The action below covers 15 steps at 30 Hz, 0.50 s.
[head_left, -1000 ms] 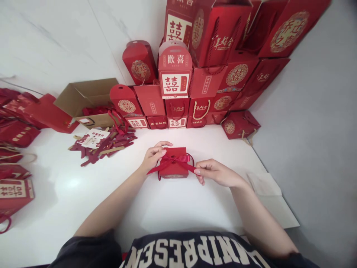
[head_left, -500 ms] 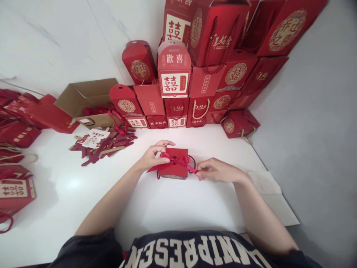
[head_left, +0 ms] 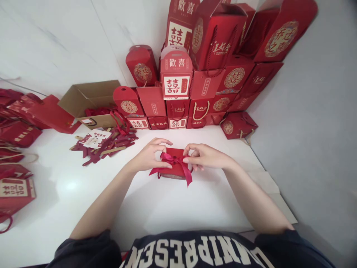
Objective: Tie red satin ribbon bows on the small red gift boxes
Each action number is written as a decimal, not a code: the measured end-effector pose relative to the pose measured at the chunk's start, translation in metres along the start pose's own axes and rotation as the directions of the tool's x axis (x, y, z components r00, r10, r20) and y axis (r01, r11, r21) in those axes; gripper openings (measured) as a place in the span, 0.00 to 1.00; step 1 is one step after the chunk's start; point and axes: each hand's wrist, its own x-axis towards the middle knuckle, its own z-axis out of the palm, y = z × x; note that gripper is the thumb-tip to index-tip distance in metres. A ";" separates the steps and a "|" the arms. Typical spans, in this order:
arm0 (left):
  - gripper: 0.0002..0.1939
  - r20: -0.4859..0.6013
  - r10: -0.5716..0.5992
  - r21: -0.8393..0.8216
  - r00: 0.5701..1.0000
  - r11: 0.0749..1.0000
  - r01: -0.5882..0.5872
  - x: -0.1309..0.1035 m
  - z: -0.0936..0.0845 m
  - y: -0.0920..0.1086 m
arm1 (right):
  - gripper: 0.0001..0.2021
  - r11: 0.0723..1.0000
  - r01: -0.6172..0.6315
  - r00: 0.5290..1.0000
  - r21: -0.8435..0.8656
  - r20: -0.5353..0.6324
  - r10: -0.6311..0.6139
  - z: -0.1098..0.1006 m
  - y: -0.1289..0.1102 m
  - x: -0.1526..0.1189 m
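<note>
A small red gift box (head_left: 173,172) with a rope handle stands on the white table in front of me. A glossy red ribbon (head_left: 187,175) is tied in a bow across its top, with one tail trailing left and another hanging over the front. My left hand (head_left: 149,156) is curled at the box's left side, its thumb and fingers around the left loop of the bow. From the right, my right hand (head_left: 202,156) pinches the right loop between thumb and index finger. The fingers partly hide the bow and the box top.
Stacked red gift boxes (head_left: 178,82) line the back wall. Left of them stands an open cardboard box (head_left: 89,95) with red ribbon inside, behind a pile of dark red cut-out pieces (head_left: 117,143). More red bags (head_left: 21,136) occupy the far left. A grey wall (head_left: 315,119) bounds the right.
My right hand has let go of the ribbon tail at the right and moved up and left to the bow's right loop. That tail now hangs down the front. My left hand stays at the left loop.
</note>
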 end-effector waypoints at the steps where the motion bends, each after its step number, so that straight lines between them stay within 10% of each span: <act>1: 0.16 0.000 0.003 0.016 1.000 1.000 -0.003 0.000 -0.001 0.000 | 0.16 1.000 -0.013 0.999 0.004 0.036 0.013 0.000 0.000 0.004; 15: 0.19 0.045 0.030 0.041 0.999 0.999 -0.032 0.002 -0.001 -0.005 | 0.16 0.990 0.076 0.981 0.115 0.167 -0.094 -0.017 0.027 0.026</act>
